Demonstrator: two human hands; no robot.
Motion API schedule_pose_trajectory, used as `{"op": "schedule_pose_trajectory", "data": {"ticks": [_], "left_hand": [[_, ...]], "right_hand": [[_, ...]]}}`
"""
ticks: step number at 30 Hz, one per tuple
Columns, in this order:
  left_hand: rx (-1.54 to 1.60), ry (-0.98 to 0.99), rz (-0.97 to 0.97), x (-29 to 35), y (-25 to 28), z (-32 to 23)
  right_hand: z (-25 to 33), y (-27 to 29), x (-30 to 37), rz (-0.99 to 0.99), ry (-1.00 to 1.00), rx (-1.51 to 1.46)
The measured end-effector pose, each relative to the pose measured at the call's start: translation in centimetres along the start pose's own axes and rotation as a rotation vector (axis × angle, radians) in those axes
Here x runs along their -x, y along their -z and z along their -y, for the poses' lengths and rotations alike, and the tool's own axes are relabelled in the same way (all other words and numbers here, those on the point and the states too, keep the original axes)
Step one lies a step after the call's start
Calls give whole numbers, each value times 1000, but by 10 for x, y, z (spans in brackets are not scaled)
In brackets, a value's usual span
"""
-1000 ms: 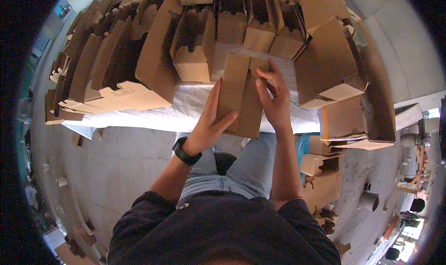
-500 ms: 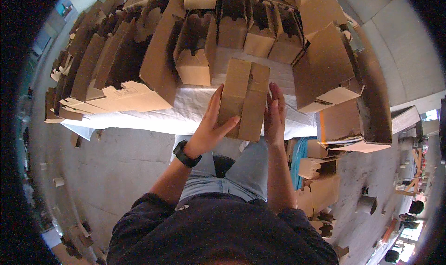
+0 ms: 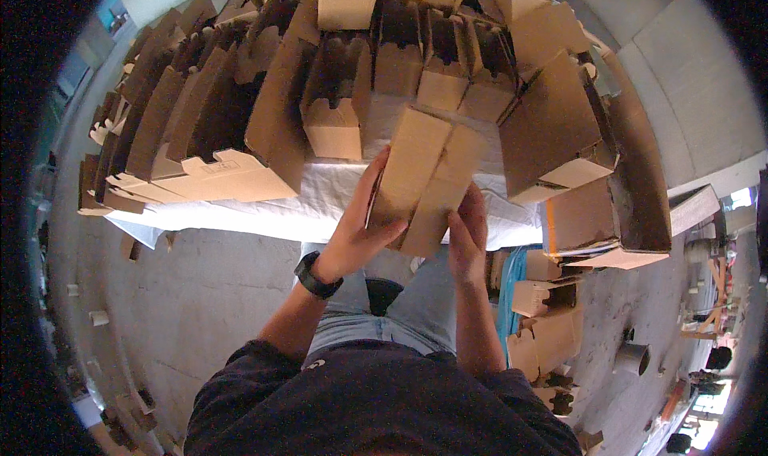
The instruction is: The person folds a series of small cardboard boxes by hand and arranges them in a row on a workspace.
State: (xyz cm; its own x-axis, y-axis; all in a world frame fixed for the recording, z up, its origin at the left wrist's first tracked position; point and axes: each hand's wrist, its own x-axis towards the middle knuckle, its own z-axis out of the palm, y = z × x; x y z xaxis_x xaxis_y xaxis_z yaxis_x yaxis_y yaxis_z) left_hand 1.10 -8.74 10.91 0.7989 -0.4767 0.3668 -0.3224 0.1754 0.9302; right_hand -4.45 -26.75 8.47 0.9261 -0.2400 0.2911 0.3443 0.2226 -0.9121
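A closed brown cardboard box (image 3: 408,156), long and narrow with a seam down its top face, is tilted between my two hands above the front of the table. My left hand (image 3: 358,220) grips its left side, the thumb lying over the top near the lower end. On the right side my right hand (image 3: 469,236) wraps the lower corner, its thumb against the edge and its other fingers partly hidden. The box's right part is blurred by motion. A small open-topped carton (image 3: 336,128) stands just beyond my left hand.
Open cardboard bins (image 3: 232,172) crowd the table's left side, and more cartons (image 3: 444,84) line the back. Larger boxes (image 3: 560,128) stand at the right. White cloth (image 3: 320,196) covers the table. Right of my legs, cartons (image 3: 548,340) and a blue sheet (image 3: 512,296) sit low down.
The box has turned clockwise, its far end swinging right. My right hand, earlier stretched flat along its side, has moved down and closed round the lower right edge.
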Motion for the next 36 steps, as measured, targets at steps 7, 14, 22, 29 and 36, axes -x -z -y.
{"op": "schedule_pose_trajectory", "data": {"ticks": [7,14,22,29,36], "left_hand": [[21,205,66,17,31,30],[93,335,-91,31,24,47],[182,212,-183,52,35,43],[72,57,-191,66,35,42],[-67,5,-375,52,37,13]], "right_hand": [[-19,29,18,56,59,277],[-30,20,47,197,-94,359],[-41,32,10,-74,2,303],[-57,20,-4,135,-34,498],[-53,1,15,201,30,607]]}}
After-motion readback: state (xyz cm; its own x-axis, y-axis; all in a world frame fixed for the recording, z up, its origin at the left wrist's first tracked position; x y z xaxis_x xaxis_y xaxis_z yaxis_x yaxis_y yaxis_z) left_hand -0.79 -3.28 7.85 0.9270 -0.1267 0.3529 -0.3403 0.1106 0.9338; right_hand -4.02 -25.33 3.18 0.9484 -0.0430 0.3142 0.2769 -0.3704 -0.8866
